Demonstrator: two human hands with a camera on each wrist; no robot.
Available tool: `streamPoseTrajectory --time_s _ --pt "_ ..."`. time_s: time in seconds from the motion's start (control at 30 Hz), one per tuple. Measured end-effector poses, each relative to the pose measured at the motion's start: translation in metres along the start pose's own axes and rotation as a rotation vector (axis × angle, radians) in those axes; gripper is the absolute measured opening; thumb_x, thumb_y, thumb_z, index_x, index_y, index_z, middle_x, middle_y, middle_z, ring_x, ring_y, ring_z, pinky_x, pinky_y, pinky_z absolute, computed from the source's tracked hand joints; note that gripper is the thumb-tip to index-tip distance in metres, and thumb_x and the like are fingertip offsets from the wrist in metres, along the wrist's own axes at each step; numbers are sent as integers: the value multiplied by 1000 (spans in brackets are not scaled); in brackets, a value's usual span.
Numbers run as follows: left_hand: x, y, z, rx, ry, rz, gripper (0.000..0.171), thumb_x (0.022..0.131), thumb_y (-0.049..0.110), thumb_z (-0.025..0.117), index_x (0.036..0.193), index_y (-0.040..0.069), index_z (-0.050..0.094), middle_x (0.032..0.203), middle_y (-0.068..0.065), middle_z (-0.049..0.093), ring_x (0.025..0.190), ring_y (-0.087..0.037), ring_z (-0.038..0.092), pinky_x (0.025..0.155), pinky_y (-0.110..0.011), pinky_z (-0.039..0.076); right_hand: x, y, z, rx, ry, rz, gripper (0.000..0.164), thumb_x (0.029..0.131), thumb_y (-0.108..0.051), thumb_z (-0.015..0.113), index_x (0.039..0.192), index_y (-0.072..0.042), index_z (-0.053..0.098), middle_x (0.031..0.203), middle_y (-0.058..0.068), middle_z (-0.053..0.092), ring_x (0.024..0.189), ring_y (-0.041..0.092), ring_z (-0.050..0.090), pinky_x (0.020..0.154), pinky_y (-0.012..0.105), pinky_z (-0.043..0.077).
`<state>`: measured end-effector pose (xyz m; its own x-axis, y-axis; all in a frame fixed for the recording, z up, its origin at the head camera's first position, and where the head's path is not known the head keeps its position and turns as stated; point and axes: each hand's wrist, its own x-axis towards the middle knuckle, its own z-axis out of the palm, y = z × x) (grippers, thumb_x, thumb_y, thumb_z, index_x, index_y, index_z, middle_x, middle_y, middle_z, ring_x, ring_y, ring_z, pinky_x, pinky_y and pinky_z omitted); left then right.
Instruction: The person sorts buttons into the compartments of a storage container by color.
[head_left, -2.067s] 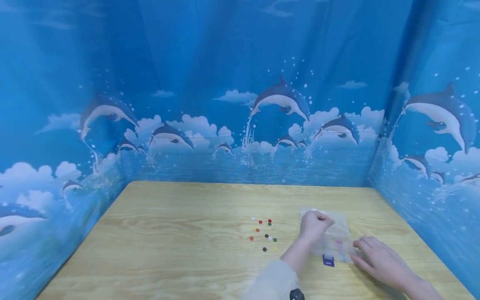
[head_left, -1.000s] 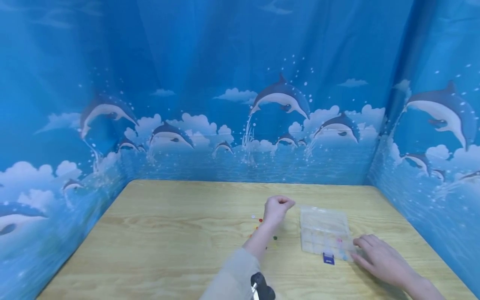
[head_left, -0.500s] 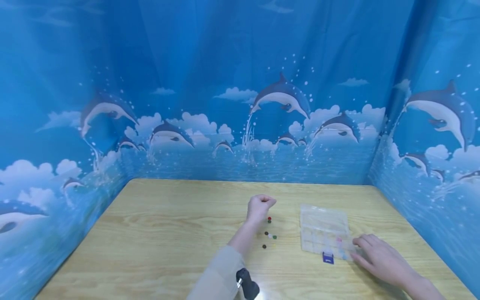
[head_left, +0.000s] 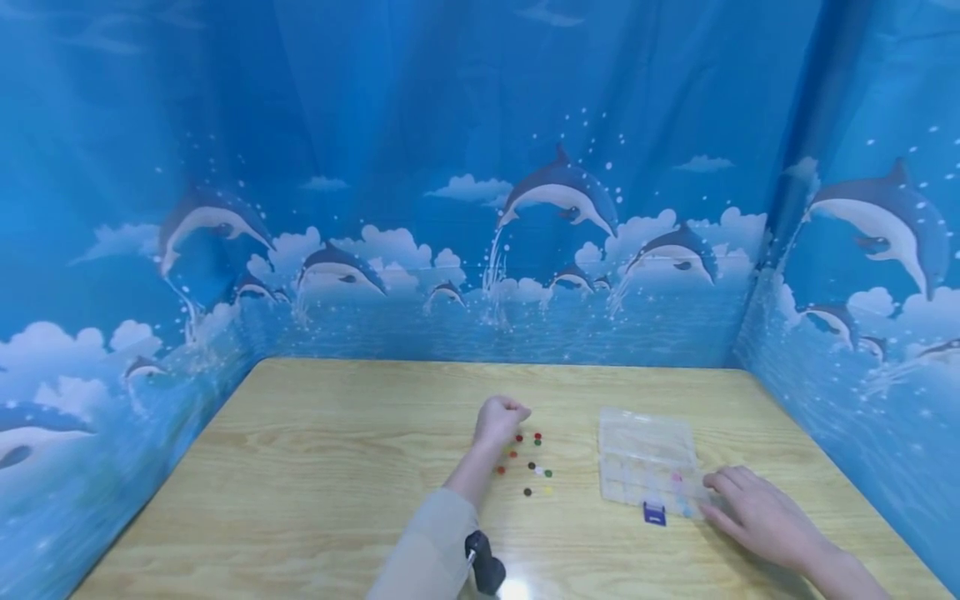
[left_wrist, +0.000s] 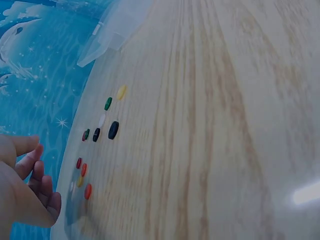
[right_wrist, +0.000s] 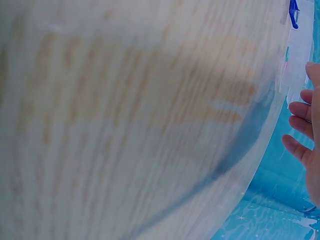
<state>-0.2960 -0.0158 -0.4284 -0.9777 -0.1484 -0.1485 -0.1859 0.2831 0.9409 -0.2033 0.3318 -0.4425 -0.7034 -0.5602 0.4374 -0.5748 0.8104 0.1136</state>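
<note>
Left hand (head_left: 498,421) curls near buttons (left_wrist: 113,130), hold unclear, lower fingers (left_wrist: 46,187) visible from wrist only; right hand (head_left: 761,518) relaxed.

The left hand (head_left: 498,421) has moved off the box (head_left: 647,431), now well to its right. Orange buttons (head_left: 513,454) reappear just beside it.

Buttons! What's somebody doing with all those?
Someone's left hand is at the far end of a scatter of coloured buttons on the table; I can't see it holding one. The right hand is at the side of a clear box, where a pink bit shows.
</note>
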Motion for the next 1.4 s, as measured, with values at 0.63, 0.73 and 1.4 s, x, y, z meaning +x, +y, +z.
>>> streamPoseTrajectory --time_s 0.63,0.73,1.4 --pt "5 -12 18 401 63 119 8 77 17 71 70 18 68 74 5 58 86 -23 49 87 -44 35 1 -2 -2 -4 -52 36 29 75 -27 74 94 -8 63 90 2 60 84 21 58 73 42 49" --pt "5 -12 19 428 69 128 9 77 17 71 68 18 68 76 4 58 88 -24 48 88 -44 34 1 -2 -2 -2 -46 35 29 75 -27 74 94 -8 63 90 2 60 85 22 58 73 42 49" --pt "4 -12 25 535 81 137 13 75 19 75 64 20 68 73 7 55 81 -19 44 80 -39 34 -1 1 1 -12 -14 17 29 74 -27 75 93 -9 63 90 -1 59 83 18 57 72 39 50"
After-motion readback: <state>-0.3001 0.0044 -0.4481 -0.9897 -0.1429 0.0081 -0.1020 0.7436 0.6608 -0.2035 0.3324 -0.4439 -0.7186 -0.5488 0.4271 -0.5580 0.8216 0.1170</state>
